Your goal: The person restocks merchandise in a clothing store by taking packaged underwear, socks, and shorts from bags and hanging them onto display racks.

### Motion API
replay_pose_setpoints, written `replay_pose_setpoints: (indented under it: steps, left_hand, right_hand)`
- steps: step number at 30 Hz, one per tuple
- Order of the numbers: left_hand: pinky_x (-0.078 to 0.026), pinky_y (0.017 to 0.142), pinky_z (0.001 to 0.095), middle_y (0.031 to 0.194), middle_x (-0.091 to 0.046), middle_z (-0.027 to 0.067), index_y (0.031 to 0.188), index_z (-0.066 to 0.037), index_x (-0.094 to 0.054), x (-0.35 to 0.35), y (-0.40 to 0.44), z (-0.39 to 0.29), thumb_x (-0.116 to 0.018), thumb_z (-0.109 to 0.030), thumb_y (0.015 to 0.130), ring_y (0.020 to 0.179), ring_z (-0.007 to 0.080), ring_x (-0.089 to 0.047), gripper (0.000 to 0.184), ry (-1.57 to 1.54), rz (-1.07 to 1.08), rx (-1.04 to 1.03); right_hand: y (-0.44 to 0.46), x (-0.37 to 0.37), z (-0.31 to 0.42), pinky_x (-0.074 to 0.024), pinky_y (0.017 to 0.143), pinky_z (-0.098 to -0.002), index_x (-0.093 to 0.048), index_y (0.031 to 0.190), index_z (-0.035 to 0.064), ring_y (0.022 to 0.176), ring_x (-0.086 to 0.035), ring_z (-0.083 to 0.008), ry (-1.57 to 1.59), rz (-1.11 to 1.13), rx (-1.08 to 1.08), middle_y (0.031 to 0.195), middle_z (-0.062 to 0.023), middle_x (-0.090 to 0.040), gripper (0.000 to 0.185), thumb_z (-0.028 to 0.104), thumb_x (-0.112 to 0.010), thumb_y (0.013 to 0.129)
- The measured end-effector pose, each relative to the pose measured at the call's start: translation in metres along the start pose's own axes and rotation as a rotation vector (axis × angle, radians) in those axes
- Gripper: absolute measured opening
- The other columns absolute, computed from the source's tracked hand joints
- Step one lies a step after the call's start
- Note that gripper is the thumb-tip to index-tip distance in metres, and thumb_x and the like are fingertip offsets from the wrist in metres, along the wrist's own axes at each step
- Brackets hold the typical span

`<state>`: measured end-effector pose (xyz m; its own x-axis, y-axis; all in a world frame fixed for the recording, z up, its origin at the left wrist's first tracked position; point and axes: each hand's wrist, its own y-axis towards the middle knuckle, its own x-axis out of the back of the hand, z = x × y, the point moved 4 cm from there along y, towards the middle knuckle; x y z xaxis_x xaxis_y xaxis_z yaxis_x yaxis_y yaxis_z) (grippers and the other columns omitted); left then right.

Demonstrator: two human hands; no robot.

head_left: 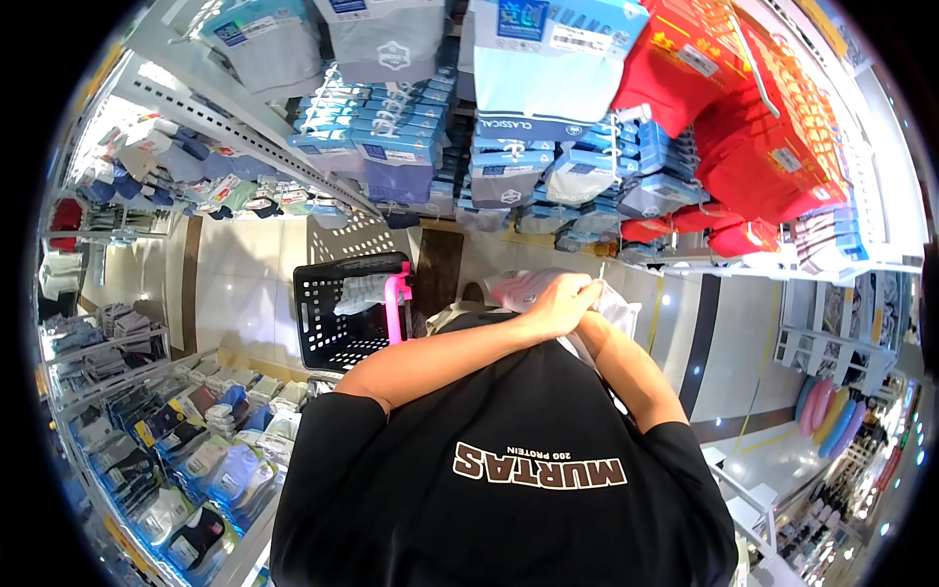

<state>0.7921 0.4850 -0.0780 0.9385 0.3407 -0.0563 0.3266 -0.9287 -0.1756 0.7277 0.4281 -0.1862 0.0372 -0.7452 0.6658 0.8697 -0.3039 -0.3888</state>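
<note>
Lying crosswise right of basket (323,311): pale package (526,285), overlapped by basket-side left hand (558,306) and right hand (592,304); grip closure cannot be told.

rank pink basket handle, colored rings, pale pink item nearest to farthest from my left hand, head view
1. Pale pink item, beside your left hand
2. Pink basket handle, to the left
3. Colored rings, far lower right

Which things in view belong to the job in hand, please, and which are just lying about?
Seemingly the job:
pale package by the left hand
possibly the black basket

Seemingly just stock:
hanging blue packs
hanging red packs
coloured rings
</note>
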Motion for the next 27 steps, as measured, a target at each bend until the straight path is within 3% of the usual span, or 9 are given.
replay_pose_setpoints:
  steps: [7, 11, 12, 13, 14, 15, 16, 21, 27]
  left_hand:
    - [-0.038, 0.053, 0.0315, 0.058, -0.049, 0.0010, 0.071, -0.001, -0.053, 0.015, 0.007, -0.010, -0.054, -0.033, 0.099, 0.060, 0.0084, -0.045, 0.042, 0.060, -0.090, -0.037]
    - [-0.037, 0.053, 0.0285, 0.060, -0.050, -0.0030, 0.070, -0.003, -0.055, 0.026, 0.016, 0.005, -0.054, -0.032, 0.099, 0.061, 0.0047, -0.044, 0.041, 0.008, -0.064, 0.106]
    - [-0.039, 0.054, 0.0294, 0.061, -0.051, -0.0008, 0.071, -0.001, -0.056, 0.032, 0.020, 0.004, -0.055, -0.032, 0.099, 0.061, 0.0062, -0.045, 0.042, 0.011, -0.100, 0.070]
    - [-0.039, 0.055, 0.0301, 0.061, -0.052, 0.0010, 0.073, 0.000, -0.057, 0.038, 0.025, 0.003, -0.055, -0.032, 0.099, 0.061, 0.0076, -0.045, 0.042, 0.102, -0.127, 0.071]
    - [-0.040, 0.056, 0.0309, 0.062, -0.054, 0.0028, 0.075, 0.002, -0.058, 0.043, 0.028, 0.002, -0.055, -0.032, 0.099, 0.061, 0.0090, -0.046, 0.042, 0.192, -0.156, 0.074]
    - [-0.045, 0.062, 0.0412, 0.064, -0.059, 0.0185, 0.077, 0.005, -0.061, 0.047, 0.032, 0.004, -0.053, -0.041, 0.096, 0.060, 0.0267, -0.056, 0.050, 0.206, -0.161, 0.074]
    - [-0.045, 0.062, 0.0405, 0.064, -0.059, 0.0190, 0.077, 0.005, -0.060, 0.049, 0.037, 0.008, -0.053, -0.040, 0.096, 0.060, 0.0260, -0.056, 0.050, 0.166, -0.138, 0.082]
    - [-0.035, 0.050, 0.0281, 0.060, -0.050, -0.0012, 0.075, -0.002, -0.058, 0.050, 0.041, 0.000, -0.055, -0.032, 0.099, 0.053, 0.0083, -0.043, 0.038, 0.054, -0.072, 0.162]
    - [-0.020, 0.044, 0.0218, 0.059, -0.037, -0.0089, 0.073, -0.015, -0.048, 0.044, 0.031, -0.012, -0.053, -0.029, 0.101, 0.048, 0.0020, -0.028, 0.032, -0.355, -0.001, 0.365]
  right_hand:
    - [-0.007, 0.009, -0.016, -0.0516, 0.084, -0.0409, -0.066, 0.101, 0.0028, 0.095, -0.067, -0.0329, -0.195, 0.056, -0.305, 0.094, -0.0202, -0.069, 0.017, 0.011, -0.058, 0.088]
    - [-0.027, 0.037, 0.010, -0.0514, 0.083, -0.0436, -0.065, 0.106, 0.0052, 0.096, -0.065, -0.0358, 0.025, -0.074, -0.156, 0.103, -0.0204, -0.068, 0.023, 0.014, -0.060, 0.085]
    - [-0.035, 0.043, 0.019, -0.0512, 0.082, -0.0449, -0.065, 0.109, 0.0064, 0.097, -0.065, -0.0373, 0.100, -0.126, -0.084, 0.107, -0.0205, -0.067, 0.027, 0.015, -0.060, 0.084]
    - [-0.044, 0.046, 0.028, -0.0507, 0.085, -0.0436, -0.066, 0.106, 0.0045, 0.098, -0.063, -0.0372, 0.058, -0.430, 0.162, 0.105, -0.0188, -0.067, 0.026, 0.009, -0.061, 0.080]
    - [-0.046, 0.037, 0.018, -0.0497, 0.086, -0.0426, -0.065, 0.103, 0.0052, 0.100, -0.062, -0.0354, 0.115, -0.431, 0.104, 0.109, -0.0148, -0.067, 0.029, 0.003, -0.066, 0.074]
    - [-0.055, 0.043, 0.027, -0.0500, 0.087, -0.0412, -0.064, 0.106, 0.0053, 0.100, -0.062, -0.0347, 0.141, -0.442, 0.082, 0.108, -0.0151, -0.067, 0.032, 0.001, -0.065, 0.074]
    - [-0.063, 0.053, 0.038, -0.0503, 0.089, -0.0397, -0.063, 0.109, 0.0054, 0.101, -0.063, -0.0339, 0.167, -0.453, 0.061, 0.107, -0.0154, -0.067, 0.035, -0.001, -0.065, 0.075]
    - [-0.068, 0.056, 0.030, -0.0513, 0.086, -0.0364, -0.061, 0.111, 0.0017, 0.098, -0.065, -0.0256, 0.466, -0.427, -0.066, 0.104, -0.0146, -0.066, 0.036, -0.002, -0.064, 0.076]
    - [-0.061, 0.041, 0.015, -0.0517, 0.086, -0.0348, -0.059, 0.115, 0.0004, 0.094, -0.065, -0.0238, 0.594, -0.486, -0.091, 0.103, -0.0135, -0.066, 0.043, 0.001, -0.069, 0.073]
